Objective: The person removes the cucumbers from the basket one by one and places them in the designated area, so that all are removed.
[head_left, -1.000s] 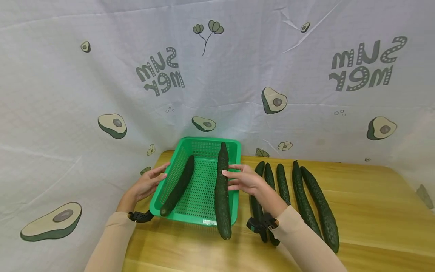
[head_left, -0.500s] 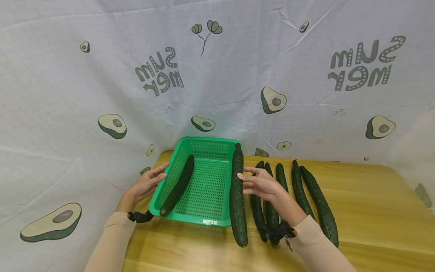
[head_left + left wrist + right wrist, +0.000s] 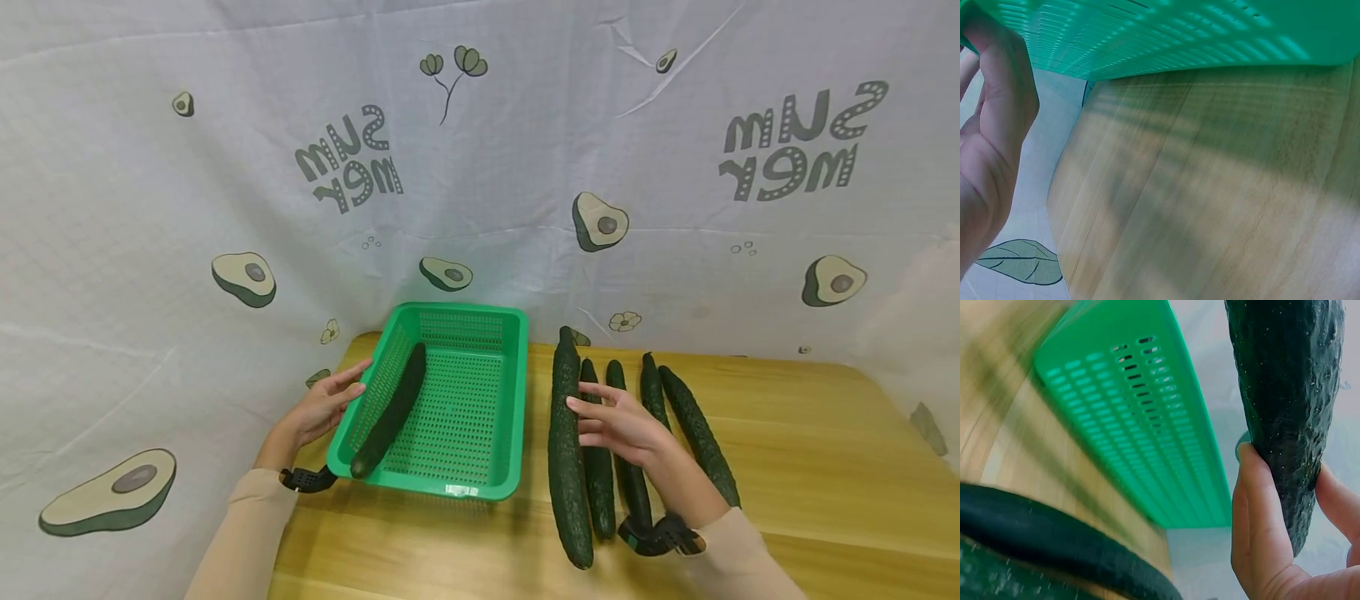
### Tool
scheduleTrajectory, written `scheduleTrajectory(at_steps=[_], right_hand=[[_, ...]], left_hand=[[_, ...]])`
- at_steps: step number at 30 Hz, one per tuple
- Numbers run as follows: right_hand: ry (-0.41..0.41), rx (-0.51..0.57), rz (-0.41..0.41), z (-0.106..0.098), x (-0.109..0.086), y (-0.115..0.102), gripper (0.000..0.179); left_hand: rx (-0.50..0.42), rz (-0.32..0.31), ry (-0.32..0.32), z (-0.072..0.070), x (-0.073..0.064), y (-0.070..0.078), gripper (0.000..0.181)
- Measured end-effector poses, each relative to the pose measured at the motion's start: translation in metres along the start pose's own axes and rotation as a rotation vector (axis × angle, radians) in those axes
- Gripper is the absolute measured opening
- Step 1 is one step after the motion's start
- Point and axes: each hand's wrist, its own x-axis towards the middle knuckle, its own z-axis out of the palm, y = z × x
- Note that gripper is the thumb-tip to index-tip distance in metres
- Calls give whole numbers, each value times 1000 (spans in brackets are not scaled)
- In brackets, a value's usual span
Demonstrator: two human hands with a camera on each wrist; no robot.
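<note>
My right hand (image 3: 618, 425) pinches a long dark-green cucumber (image 3: 567, 467) between thumb and fingers. In the right wrist view this bumpy cucumber (image 3: 1288, 381) is raised above the table, with the fingers near its narrow end. A green plastic basket (image 3: 513, 417) stands to the left, and one cucumber (image 3: 393, 417) lies slanted along its left side. With my left hand (image 3: 322, 412) I hold the basket's left rim; in the left wrist view the fingers reach up to the basket wall (image 3: 1210, 37).
Right of the basket, several more cucumbers (image 3: 697, 425) lie side by side on the wooden table (image 3: 810, 450), partly hidden by the right hand and the held cucumber. A white cloth (image 3: 510, 167) printed with avocados hangs behind the table and along its left side.
The right hand has carried its cucumber rightward, from over the basket's right side to over the cucumbers on the table. The left hand and basket stay in place.
</note>
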Motion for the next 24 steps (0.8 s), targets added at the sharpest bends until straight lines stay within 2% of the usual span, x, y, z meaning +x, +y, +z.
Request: scheduleTrajectory(at_steps=[5,14,24], right_hand=[[11,-3,4,-12,-12,4,79],[46,-78,18,-37,-28,11,82],[60,-84,16,-78,-42,20,83]], left_hand=[[6,-5,0,0,0,-1,60],[7,-26,23,0,1,3,60],[1,-29,20,0,0,2,61]])
